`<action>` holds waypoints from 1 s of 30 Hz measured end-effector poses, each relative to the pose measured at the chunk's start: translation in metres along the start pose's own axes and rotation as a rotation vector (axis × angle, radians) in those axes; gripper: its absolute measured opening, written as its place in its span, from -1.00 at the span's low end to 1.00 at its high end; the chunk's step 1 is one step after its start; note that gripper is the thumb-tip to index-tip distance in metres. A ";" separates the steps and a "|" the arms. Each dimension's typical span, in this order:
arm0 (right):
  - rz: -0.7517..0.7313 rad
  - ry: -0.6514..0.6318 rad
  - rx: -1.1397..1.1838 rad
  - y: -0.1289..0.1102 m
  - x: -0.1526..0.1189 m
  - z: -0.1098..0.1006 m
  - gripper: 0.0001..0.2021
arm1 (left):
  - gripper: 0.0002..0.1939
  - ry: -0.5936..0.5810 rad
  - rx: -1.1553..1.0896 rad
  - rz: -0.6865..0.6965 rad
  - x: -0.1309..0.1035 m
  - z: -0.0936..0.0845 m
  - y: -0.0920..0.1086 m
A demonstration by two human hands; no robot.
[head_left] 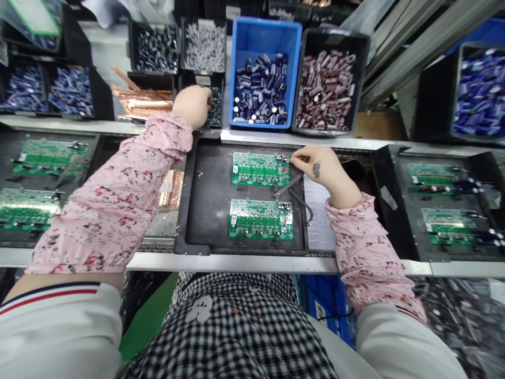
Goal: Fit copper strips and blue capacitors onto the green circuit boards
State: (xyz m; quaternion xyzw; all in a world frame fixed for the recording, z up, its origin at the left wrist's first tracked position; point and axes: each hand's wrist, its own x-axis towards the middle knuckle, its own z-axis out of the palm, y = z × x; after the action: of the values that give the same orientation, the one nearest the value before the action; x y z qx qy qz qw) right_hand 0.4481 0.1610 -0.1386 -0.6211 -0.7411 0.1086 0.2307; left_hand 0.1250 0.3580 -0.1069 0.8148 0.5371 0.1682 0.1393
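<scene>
We're dipping left hand [193, 107], grip unclear, into the parts bin [215, 111], pinching right hand [319, 166] narrow over the black tray [211, 197]'s straight rim, seemingly beside the glossy green board [258, 169].

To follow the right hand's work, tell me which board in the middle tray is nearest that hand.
The upper board, farther from the person's body: the right hand is at its upper right corner, clear of the lower board.
</scene>
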 end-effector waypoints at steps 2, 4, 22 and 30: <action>-0.015 -0.008 -0.008 0.001 0.000 0.000 -0.81 | -0.96 0.035 -0.099 0.007 -0.002 -0.006 0.001; -0.035 -0.018 -0.019 0.001 0.001 -0.001 -0.81 | -0.95 0.072 -0.308 -0.009 -0.010 -0.009 0.011; -0.139 0.157 0.186 -0.126 -0.047 -0.022 -0.88 | -0.92 -0.684 -1.352 -0.230 -0.165 0.003 0.132; -0.188 0.236 0.113 -0.096 -0.104 -0.032 -0.94 | -0.70 0.093 -0.084 -0.060 -0.078 -0.055 -0.023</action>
State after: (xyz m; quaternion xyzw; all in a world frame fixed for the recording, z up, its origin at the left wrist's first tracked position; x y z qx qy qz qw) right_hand 0.3927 0.0362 -0.0896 -0.5433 -0.7565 0.0542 0.3600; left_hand 0.0540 0.2979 -0.0765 0.7831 0.5595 0.2241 0.1533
